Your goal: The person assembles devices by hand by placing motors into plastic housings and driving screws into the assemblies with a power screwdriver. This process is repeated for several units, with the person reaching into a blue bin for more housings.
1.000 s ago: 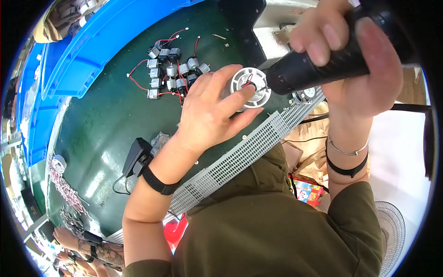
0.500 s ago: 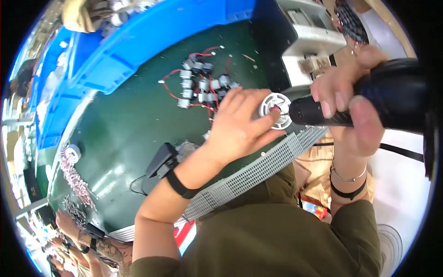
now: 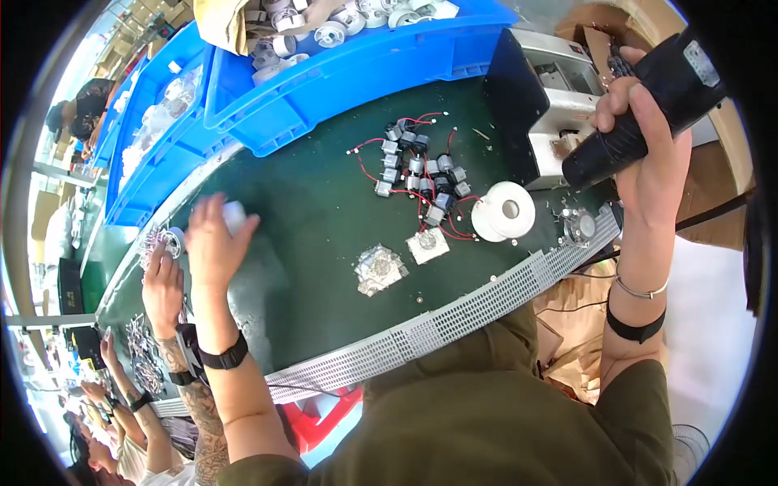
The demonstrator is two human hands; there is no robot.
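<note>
My left hand (image 3: 215, 247) is out over the left of the green table, blurred by motion. A smooth white round part (image 3: 233, 217) sits between its thumb and fingers. My right hand (image 3: 652, 130) is wrapped round a black cylindrical power tool (image 3: 608, 151), raised at the right with its blunt end pointing down and left. Below that end lies a white spool-like disc (image 3: 503, 212) with a hole in its middle. Small grey motors (image 3: 421, 166) with red wires lie clustered in the middle.
A blue bin (image 3: 324, 89) of white round parts stands at the back; another blue bin (image 3: 154, 190) is farther left. A co-worker's hand (image 3: 164, 292) is beside mine. Screws cling to a round piece (image 3: 577, 227) near the perforated front strip (image 3: 454, 324). A white machine (image 3: 559, 105) stands right.
My left hand has swung far left, away from the tool, with a white round part at its fingers. My right hand has lifted the tool up and right. The view has shifted.
</note>
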